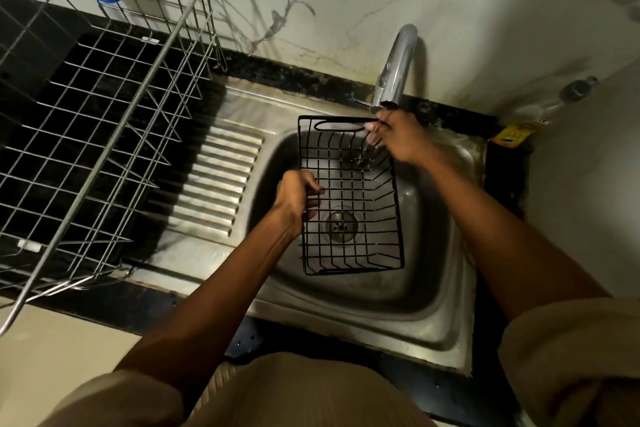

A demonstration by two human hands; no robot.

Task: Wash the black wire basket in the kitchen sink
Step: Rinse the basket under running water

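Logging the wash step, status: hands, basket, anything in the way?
Left hand grips black wire basket over sink. Right hand at far rim under tap, grip unclear. Nothing in the way.

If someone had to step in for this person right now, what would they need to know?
Left hand grips the left rim of the black wire basket, holding it over the sink bowl.
Right hand is at the basket's far right corner, just under the tap; its fingers are blurred.
Done: basket is under the tap, rinsing apparently begun.
Left: rinse the remaining sides, then set it to drain.
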